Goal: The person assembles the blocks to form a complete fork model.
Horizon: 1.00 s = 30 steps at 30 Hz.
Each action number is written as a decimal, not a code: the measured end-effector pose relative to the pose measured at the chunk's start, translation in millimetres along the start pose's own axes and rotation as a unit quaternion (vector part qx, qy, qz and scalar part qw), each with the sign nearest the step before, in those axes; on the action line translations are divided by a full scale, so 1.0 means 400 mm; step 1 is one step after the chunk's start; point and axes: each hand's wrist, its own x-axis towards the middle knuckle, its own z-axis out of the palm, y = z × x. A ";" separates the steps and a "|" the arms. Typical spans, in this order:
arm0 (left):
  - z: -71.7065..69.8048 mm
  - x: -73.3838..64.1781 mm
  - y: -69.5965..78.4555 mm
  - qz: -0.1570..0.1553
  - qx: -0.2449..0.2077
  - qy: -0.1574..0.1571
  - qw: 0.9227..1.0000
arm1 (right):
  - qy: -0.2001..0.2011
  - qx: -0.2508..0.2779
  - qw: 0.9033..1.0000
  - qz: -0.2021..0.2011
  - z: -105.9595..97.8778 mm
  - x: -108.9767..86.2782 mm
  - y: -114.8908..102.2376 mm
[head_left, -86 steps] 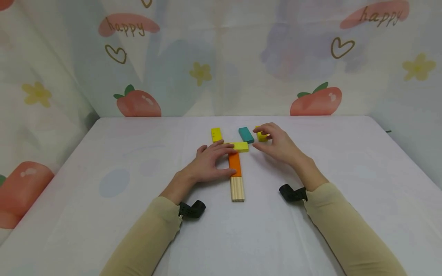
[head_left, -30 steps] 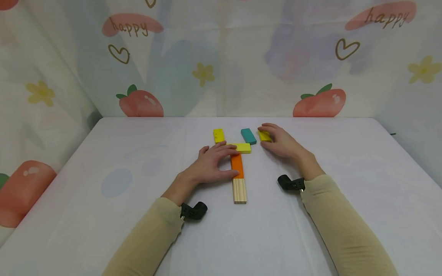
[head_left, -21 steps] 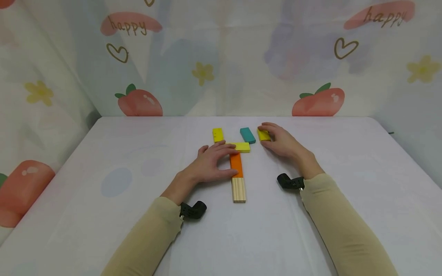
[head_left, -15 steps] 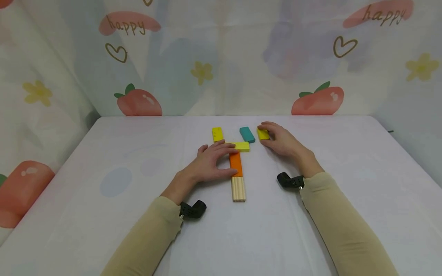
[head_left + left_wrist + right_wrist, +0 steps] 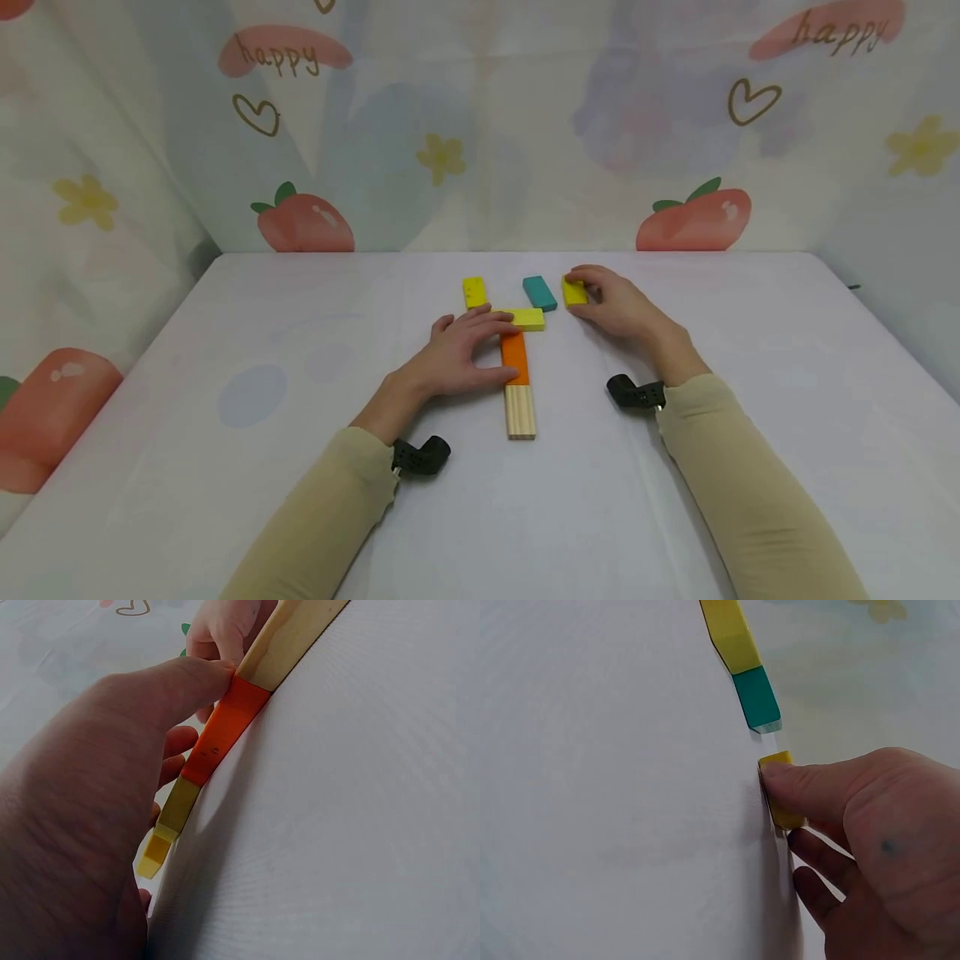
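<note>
My right hand (image 5: 626,307) pinches a small yellow block (image 5: 574,293) at the right end of a group of blocks, thumb on its near end and fingers at its far end. In the right wrist view, that yellow block (image 5: 786,813) stands a short gap from the teal block (image 5: 757,699). My left hand (image 5: 453,354) lies loosely spread at the orange block (image 5: 514,354). Its thumb touches that block near the joint with the plain wood block (image 5: 521,412). Its fingertips rest over the crosswise yellow block (image 5: 530,319), partly covering it.
Another yellow block (image 5: 475,292) with small dark marks lies behind the left fingers. A teal block (image 5: 539,294) slants off the crosswise block's right end. The white-clothed table (image 5: 315,517) ends at a patterned curtain (image 5: 517,167). Each wrist wears a black camera (image 5: 423,456).
My right thumb and fingers have closed onto the right-hand yellow block from a spread pose beside it. The left hand stays at the orange and crosswise yellow blocks.
</note>
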 end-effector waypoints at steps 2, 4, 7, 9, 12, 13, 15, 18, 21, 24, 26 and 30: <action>-0.001 0.000 -0.001 -0.001 -0.001 0.001 1.000 | -0.005 0.003 1.000 0.000 -0.003 0.000 -0.001; -0.001 0.000 -0.002 -0.002 -0.002 0.000 1.000 | -0.008 0.004 1.000 0.001 -0.004 0.000 -0.001; -0.002 0.001 -0.003 -0.001 -0.003 -0.001 1.000 | -0.009 0.005 1.000 0.000 -0.005 0.001 0.000; -0.002 0.001 -0.003 -0.002 -0.001 -0.002 1.000 | -0.007 0.008 1.000 -0.002 -0.005 0.002 0.002; -0.002 0.001 -0.003 -0.004 0.004 -0.001 1.000 | -0.002 0.013 1.000 -0.009 -0.006 0.002 0.003; -0.002 0.001 -0.004 -0.005 0.004 -0.001 1.000 | 0.001 0.015 1.000 -0.012 -0.006 0.003 0.003; -0.002 0.001 -0.004 -0.005 0.005 0.000 1.000 | 0.004 0.017 1.000 -0.015 -0.006 0.004 0.000; -0.002 0.001 -0.005 -0.006 0.004 0.000 1.000 | 0.004 0.018 1.000 -0.016 -0.007 0.005 -0.007; -0.001 0.003 -0.004 -0.005 0.004 -0.001 1.000 | 0.001 0.017 1.000 -0.014 -0.008 0.004 -0.012; 0.000 0.004 -0.002 -0.005 0.008 -0.003 1.000 | -0.001 0.015 1.000 -0.014 -0.009 0.003 -0.015; 0.000 0.004 -0.002 -0.004 0.010 -0.003 1.000 | -0.003 0.014 1.000 -0.016 -0.008 0.004 -0.016; 0.001 0.004 -0.001 -0.004 0.010 -0.002 1.000 | -0.008 0.010 1.000 -0.022 -0.007 0.006 -0.017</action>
